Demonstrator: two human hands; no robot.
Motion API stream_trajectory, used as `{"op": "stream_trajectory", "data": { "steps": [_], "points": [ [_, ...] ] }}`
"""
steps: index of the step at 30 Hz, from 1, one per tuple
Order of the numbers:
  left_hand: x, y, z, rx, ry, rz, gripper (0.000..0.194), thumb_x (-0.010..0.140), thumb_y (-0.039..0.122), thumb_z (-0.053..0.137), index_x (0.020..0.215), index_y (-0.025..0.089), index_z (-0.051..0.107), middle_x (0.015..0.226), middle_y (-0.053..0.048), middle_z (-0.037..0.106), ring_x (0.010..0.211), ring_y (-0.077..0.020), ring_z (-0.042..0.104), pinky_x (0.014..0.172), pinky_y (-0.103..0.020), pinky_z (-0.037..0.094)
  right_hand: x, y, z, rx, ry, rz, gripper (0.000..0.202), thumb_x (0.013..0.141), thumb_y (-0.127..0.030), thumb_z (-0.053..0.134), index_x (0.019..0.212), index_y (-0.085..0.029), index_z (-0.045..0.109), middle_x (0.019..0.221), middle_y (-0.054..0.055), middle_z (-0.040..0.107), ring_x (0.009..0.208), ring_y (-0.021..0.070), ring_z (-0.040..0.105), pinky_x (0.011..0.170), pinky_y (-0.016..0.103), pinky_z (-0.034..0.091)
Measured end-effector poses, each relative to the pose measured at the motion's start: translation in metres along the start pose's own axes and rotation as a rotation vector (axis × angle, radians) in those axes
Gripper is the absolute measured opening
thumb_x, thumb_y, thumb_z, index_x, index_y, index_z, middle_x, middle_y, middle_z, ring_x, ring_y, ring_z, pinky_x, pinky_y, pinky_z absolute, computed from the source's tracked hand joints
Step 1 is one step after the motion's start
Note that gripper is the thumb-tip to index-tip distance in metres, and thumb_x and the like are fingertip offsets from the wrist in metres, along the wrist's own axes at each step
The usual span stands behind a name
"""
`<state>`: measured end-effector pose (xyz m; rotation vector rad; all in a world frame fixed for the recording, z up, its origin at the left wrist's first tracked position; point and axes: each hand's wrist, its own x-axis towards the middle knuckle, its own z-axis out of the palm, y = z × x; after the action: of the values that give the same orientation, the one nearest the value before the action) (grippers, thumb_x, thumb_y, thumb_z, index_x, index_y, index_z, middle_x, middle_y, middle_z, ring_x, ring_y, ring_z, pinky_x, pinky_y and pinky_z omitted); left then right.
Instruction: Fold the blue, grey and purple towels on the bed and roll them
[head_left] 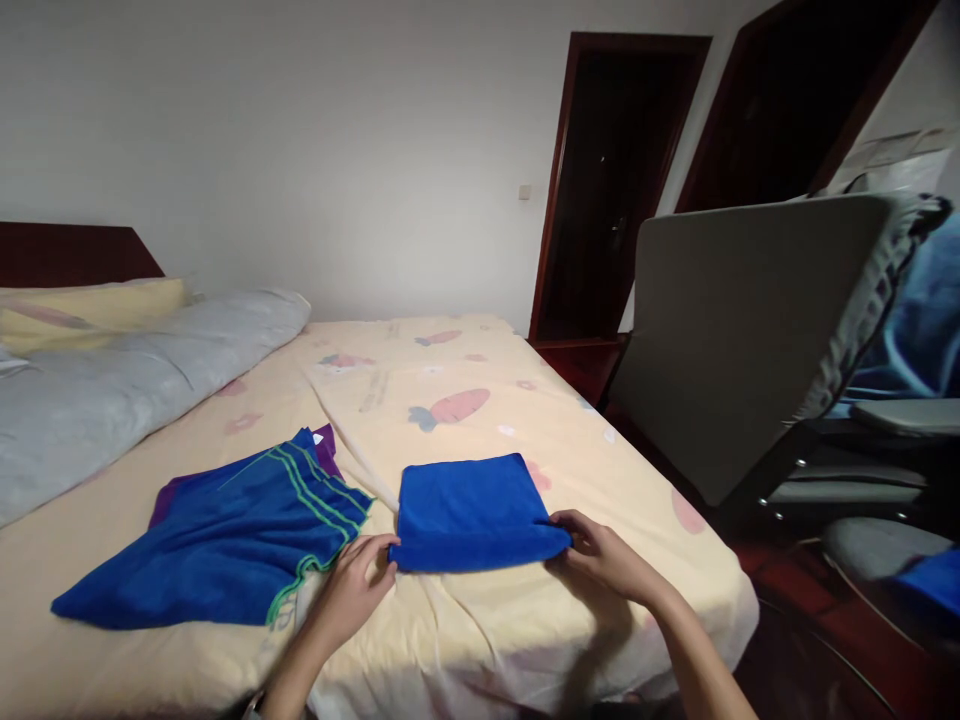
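A blue cloth (469,500) lies on the bed in a rough rectangle, its near edge folded over into a thick strip. My left hand (364,585) pinches the near left corner of this strip between thumb and fingers. At the opposite end, my right hand (596,550) grips the near right corner. Left of the folded cloth, a larger blue cloth (217,540) with green stitched lines is spread unevenly, and purple fabric (326,450) shows from beneath it. Neither hand holds that larger cloth; my left hand is close to its right edge.
The bed sheet (442,360) is pale yellow with carrot prints. A grey quilt (150,370) and a yellow pillow (135,305) lie at the left. Beyond the bed's right edge stand a large grey panel (742,330) and a stool (862,550). A dark door (615,190) is behind.
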<state>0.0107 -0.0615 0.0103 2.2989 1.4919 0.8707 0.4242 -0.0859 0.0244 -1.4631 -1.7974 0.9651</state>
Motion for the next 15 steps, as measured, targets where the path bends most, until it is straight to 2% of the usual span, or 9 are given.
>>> {"op": "stream_trajectory", "data": {
  "steps": [3,5,8,11,15],
  "points": [
    [0.012,-0.008,0.008,-0.132,0.016,-0.133,0.034,0.091,0.037,0.050,0.119,0.022,0.060,0.114,-0.007,0.072,0.104,-0.0201,0.068,0.089,-0.028,0.053,0.011,0.004,0.001,0.055,0.056,0.050,0.038,0.088,-0.035,0.052,0.124,-0.021,0.056,0.111,0.007,0.071,0.097,0.0236,0.068,0.081,0.030,0.052],
    [0.022,-0.010,0.012,-0.157,-0.001,-0.222,0.037,0.093,0.043,0.046,0.117,0.019,0.060,0.106,-0.007,0.075,0.096,-0.0190,0.071,0.082,-0.024,0.053,0.020,0.008,0.003,0.017,0.119,0.093,0.042,0.090,-0.041,0.051,0.126,-0.020,0.057,0.111,0.008,0.072,0.098,0.0242,0.068,0.082,0.030,0.052],
    [0.038,-0.008,0.015,-0.071,-0.007,-0.300,0.037,0.094,0.048,0.042,0.096,0.020,0.066,0.088,-0.006,0.076,0.085,-0.0199,0.072,0.073,-0.023,0.049,0.037,0.012,0.006,-0.078,0.213,0.165,0.044,0.091,-0.044,0.049,0.122,-0.016,0.063,0.115,0.010,0.071,0.106,0.0260,0.066,0.087,0.032,0.049],
    [0.050,-0.006,0.017,0.019,-0.016,-0.349,0.040,0.093,0.049,0.044,0.071,0.021,0.064,0.070,-0.006,0.072,0.073,-0.0211,0.070,0.063,-0.024,0.041,0.051,0.012,0.008,-0.126,0.254,0.256,0.042,0.088,-0.044,0.052,0.112,-0.015,0.069,0.113,0.012,0.072,0.107,0.0277,0.065,0.088,0.032,0.048],
    [0.058,-0.008,0.019,0.032,-0.049,-0.392,0.042,0.089,0.049,0.049,0.058,0.021,0.057,0.057,-0.004,0.065,0.065,-0.0205,0.068,0.058,-0.024,0.035,0.062,0.013,0.010,-0.126,0.286,0.315,0.037,0.084,-0.046,0.059,0.101,-0.016,0.073,0.104,0.012,0.074,0.101,0.0292,0.067,0.082,0.032,0.050]
  ]
}}
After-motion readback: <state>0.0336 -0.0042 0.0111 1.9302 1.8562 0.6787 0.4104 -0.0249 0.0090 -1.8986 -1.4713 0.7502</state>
